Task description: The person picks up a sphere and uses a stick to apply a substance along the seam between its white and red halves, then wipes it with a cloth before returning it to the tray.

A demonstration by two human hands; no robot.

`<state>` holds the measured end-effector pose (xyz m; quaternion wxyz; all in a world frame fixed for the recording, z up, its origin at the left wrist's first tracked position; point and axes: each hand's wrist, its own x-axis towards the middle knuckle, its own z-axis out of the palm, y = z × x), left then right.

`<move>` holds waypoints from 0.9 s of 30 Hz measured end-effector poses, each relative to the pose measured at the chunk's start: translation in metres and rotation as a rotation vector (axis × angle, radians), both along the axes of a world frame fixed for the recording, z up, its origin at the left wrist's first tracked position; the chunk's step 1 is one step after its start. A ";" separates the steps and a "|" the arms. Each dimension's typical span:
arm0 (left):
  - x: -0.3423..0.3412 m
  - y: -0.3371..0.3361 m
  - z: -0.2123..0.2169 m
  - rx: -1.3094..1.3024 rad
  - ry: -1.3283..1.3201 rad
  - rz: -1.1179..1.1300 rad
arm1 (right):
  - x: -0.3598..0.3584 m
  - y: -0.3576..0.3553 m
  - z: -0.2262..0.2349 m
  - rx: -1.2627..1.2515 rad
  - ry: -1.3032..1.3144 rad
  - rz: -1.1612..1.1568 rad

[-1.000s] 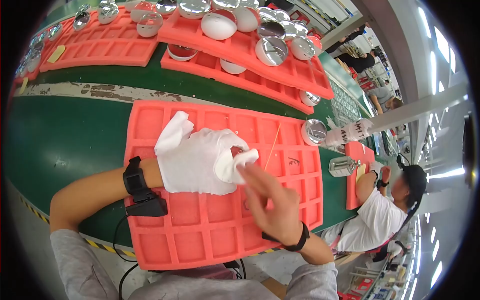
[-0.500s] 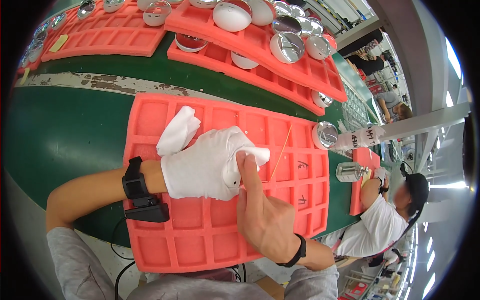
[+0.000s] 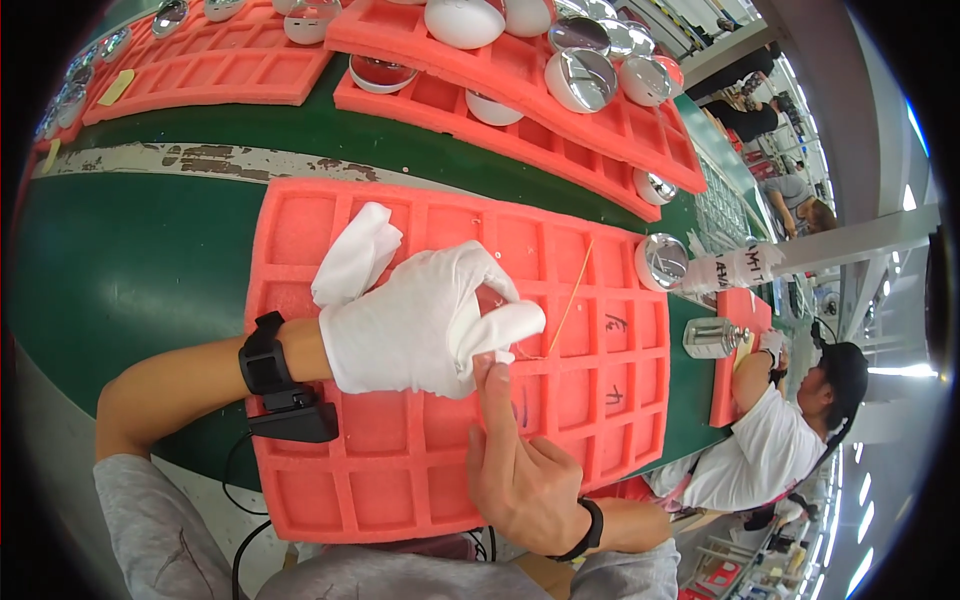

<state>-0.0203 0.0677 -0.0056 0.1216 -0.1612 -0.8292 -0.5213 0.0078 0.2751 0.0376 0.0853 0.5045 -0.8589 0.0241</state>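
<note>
My left hand (image 3: 420,320), in a white glove, is closed around a pale rounded shell (image 3: 462,332). Most of that shell is hidden by the glove. The gloved thumb points to the right over the pink foam tray (image 3: 380,490). My bare right hand (image 3: 525,470) is just below, its index finger stretched up against the gloved thumb and the other fingers bent. Nothing shows in its grasp. A crumpled white cloth (image 3: 356,253) lies on the tray behind my left wrist. To the right of my left hand, a thin yellowish stick (image 3: 572,298) lies across the tray.
Stacked pink trays (image 3: 500,80) at the back carry several glossy domes (image 3: 582,80). A mirrored dome (image 3: 661,262) and a glass bottle (image 3: 712,338) stand to the right, near a grey post (image 3: 850,250). Another person (image 3: 770,430) sits at the far right.
My right index finger has moved down from the white shell to the gloved thumb's tip. My left fingers have lifted and curled, opening a gap above the thumb. The view has shifted slightly.
</note>
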 end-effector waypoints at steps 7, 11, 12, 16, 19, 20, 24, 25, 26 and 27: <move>0.000 0.001 0.000 -0.026 -0.216 0.017 | -0.011 -0.006 0.003 -0.097 -0.070 0.023; 0.000 0.003 -0.009 0.019 -0.113 -0.040 | -0.015 -0.007 0.002 -0.120 -0.130 0.022; -0.002 0.004 -0.012 -0.044 0.001 -0.053 | -0.017 -0.007 0.003 -0.122 -0.151 0.014; -0.004 0.003 -0.008 -0.018 -0.003 -0.044 | -0.023 -0.015 0.000 -0.174 -0.184 -0.008; 0.004 0.001 0.003 -0.061 -0.083 -0.010 | -0.028 -0.025 0.003 -0.226 -0.207 -0.023; 0.006 0.001 0.005 -0.162 -0.092 0.039 | -0.031 -0.029 0.003 -0.263 -0.207 -0.013; 0.005 0.011 0.009 -0.331 -0.085 0.026 | -0.045 -0.042 0.006 -0.120 -0.171 -0.121; 0.005 0.012 0.011 -0.392 -0.081 0.033 | -0.047 -0.042 0.005 -0.124 -0.168 -0.122; 0.005 0.012 0.012 -0.451 -0.077 0.041 | -0.048 -0.040 0.000 -0.144 -0.154 -0.108; 0.006 0.011 0.014 -0.510 -0.073 0.051 | -0.050 -0.038 -0.005 -0.163 -0.139 -0.093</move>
